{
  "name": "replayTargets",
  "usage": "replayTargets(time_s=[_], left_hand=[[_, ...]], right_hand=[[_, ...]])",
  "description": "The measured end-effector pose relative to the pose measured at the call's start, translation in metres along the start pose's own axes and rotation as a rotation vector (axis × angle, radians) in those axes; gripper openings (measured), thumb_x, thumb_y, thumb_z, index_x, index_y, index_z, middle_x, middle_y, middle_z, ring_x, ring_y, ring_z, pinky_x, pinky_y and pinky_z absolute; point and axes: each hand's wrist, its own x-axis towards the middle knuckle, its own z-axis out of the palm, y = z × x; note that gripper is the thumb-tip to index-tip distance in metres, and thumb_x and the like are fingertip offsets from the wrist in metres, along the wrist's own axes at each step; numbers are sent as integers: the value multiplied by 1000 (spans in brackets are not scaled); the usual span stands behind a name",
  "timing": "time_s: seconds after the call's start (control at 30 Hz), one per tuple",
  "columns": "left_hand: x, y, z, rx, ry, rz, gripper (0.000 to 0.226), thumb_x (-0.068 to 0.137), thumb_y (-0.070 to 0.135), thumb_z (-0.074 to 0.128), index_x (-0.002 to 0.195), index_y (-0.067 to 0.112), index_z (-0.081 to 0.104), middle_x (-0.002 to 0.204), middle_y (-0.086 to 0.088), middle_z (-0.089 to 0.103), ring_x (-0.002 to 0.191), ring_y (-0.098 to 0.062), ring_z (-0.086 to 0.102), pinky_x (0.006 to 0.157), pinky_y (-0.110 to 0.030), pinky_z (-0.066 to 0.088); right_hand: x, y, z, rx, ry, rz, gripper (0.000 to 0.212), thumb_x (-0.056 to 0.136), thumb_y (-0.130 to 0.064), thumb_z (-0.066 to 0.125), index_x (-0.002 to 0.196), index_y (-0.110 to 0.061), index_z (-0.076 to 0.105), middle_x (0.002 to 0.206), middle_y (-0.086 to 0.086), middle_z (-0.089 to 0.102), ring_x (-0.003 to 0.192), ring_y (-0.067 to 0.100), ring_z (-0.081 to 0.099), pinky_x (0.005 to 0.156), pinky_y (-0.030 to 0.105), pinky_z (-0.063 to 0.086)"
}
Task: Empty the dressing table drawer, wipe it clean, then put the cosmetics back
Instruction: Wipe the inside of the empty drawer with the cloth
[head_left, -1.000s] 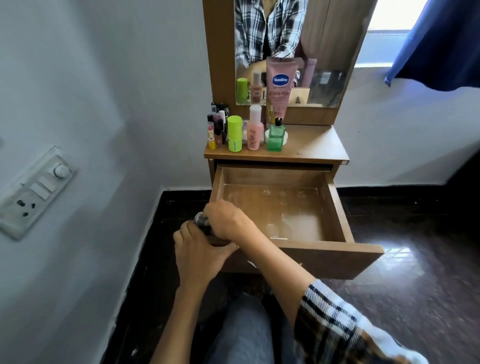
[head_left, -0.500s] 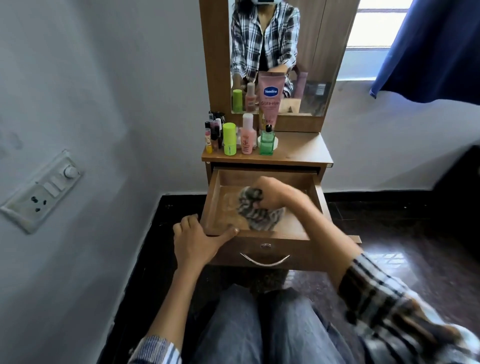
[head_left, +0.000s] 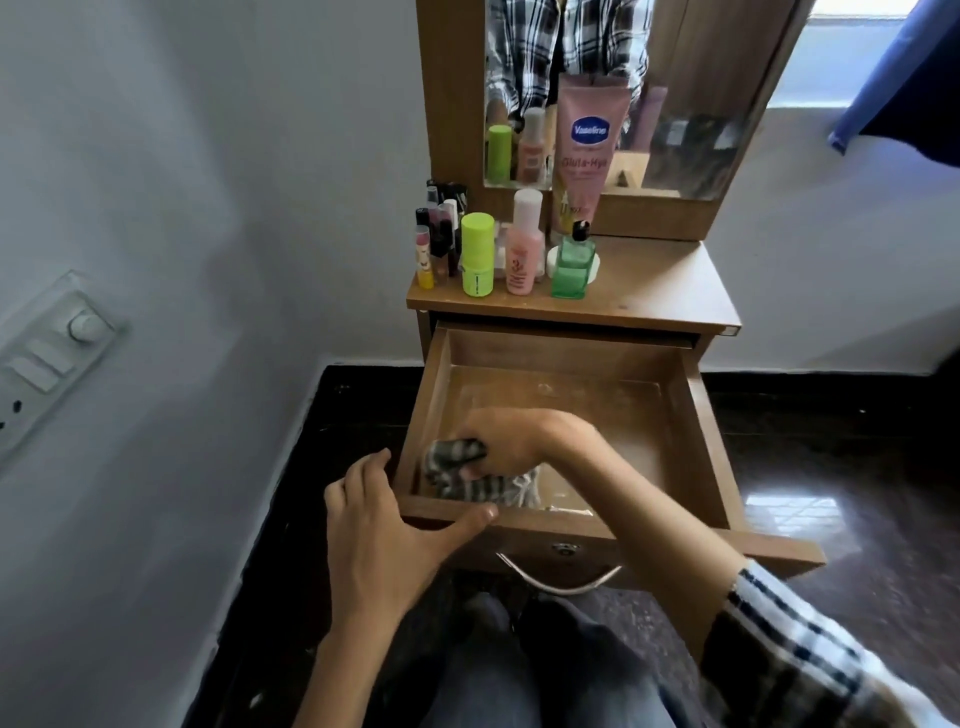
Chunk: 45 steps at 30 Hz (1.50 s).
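Note:
The wooden drawer (head_left: 701, 431) is pulled out and holds only a cloth. My right hand (head_left: 511, 441) is inside it at the front left corner, gripping a grey striped cloth (head_left: 467, 480) and pressing it on the drawer floor. My left hand (head_left: 387, 525) grips the drawer's front left corner, thumb lying along the front rim. Cosmetics stand on the dressing table top (head_left: 660, 283): a lime green stick (head_left: 477, 254), a pink bottle (head_left: 523, 244), a green glass bottle (head_left: 573, 267), a pink Vaseline tube (head_left: 584, 150) and several small lip tubes (head_left: 436, 239).
A mirror (head_left: 675, 93) rises behind the cosmetics. The white wall with a switch panel (head_left: 47, 358) is close on the left. A metal handle (head_left: 558, 582) hangs on the drawer front above my knees. Dark glossy floor lies to the right, with a blue curtain (head_left: 904, 78) at the upper right.
My right hand has carried the cloth from the drawer's outer left corner into the drawer, across its middle, then down to the front left corner. My left hand stayed on the corner.

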Motion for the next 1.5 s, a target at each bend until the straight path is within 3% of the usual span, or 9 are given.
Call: replayTargets(time_s=[0.23, 0.43, 0.53, 0.8, 0.9, 1.07, 1.2, 1.33, 1.5], left_hand=[[-1, -1, 3, -18, 6, 11, 132, 36, 96, 40, 136, 10, 41, 136, -2, 44, 124, -20, 32, 95, -36, 40], [-2, -2, 3, -44, -3, -4, 128, 36, 93, 45, 137, 14, 39, 138, 2, 41, 122, -12, 27, 94, -35, 40], [-2, -2, 3, -45, -4, -7, 129, 37, 94, 43, 137, 14, 39, 138, 3, 41, 121, -10, 24, 95, -34, 38], [-3, -2, 5, -38, -3, -2, 127, 38, 94, 44, 136, 12, 41, 137, -1, 43, 120, -13, 25, 94, -36, 39], [-3, -2, 4, -42, -14, -4, 128, 38, 94, 43, 137, 13, 39, 138, -1, 41, 120, -12, 24, 94, -33, 36], [-2, -1, 3, -54, -32, -11, 132, 37, 95, 42, 140, 13, 34, 141, 0, 37, 123, -12, 23, 97, -35, 37], [-2, -2, 1, -28, -43, -1, 133, 38, 95, 40, 142, 13, 31, 143, -1, 35, 124, -14, 24, 99, -36, 37], [-2, 0, 0, -18, -48, -1, 133, 39, 96, 37, 142, 12, 32, 143, -1, 36, 126, -18, 27, 99, -36, 37], [-1, -1, 0, -12, -56, 10, 134, 38, 96, 37, 142, 12, 31, 143, -1, 36, 125, -16, 24, 100, -35, 36]], right_hand=[[17, -4, 2, -20, -126, -90, 23, 89, -18, 62, 110, -11, 60, 86, -6, 53, 82, 13, 51, 63, 20, 40], [-1, 21, -10, -164, -254, -47, 36, 82, -27, 70, 115, -15, 62, 102, -6, 60, 95, 17, 58, 84, 27, 49], [-9, 38, -10, -82, -312, -38, 31, 79, -26, 74, 109, -19, 66, 98, -8, 61, 94, 17, 61, 82, 28, 52], [20, 19, 1, 176, -176, -186, 14, 82, -17, 71, 92, -9, 70, 82, -3, 69, 65, 6, 60, 60, 13, 49], [29, 10, 6, 317, -155, -220, 3, 82, -11, 71, 83, -9, 69, 77, 0, 66, 64, 8, 59, 56, 16, 47], [25, 15, 8, 306, -170, -167, 23, 82, -13, 70, 69, -28, 59, 93, 9, 69, 64, 3, 58, 52, 8, 45], [8, 26, -3, 192, -266, -59, 12, 80, -20, 72, 76, -27, 63, 74, -11, 63, 68, 5, 61, 67, 21, 53], [-7, 42, -5, 191, -335, 0, 13, 77, -20, 75, 78, -30, 66, 88, -2, 70, 84, 17, 68, 82, 37, 57], [5, 27, -2, 214, -306, -64, 13, 82, -11, 68, 85, -23, 65, 81, -8, 64, 70, 7, 62, 68, 20, 54]])
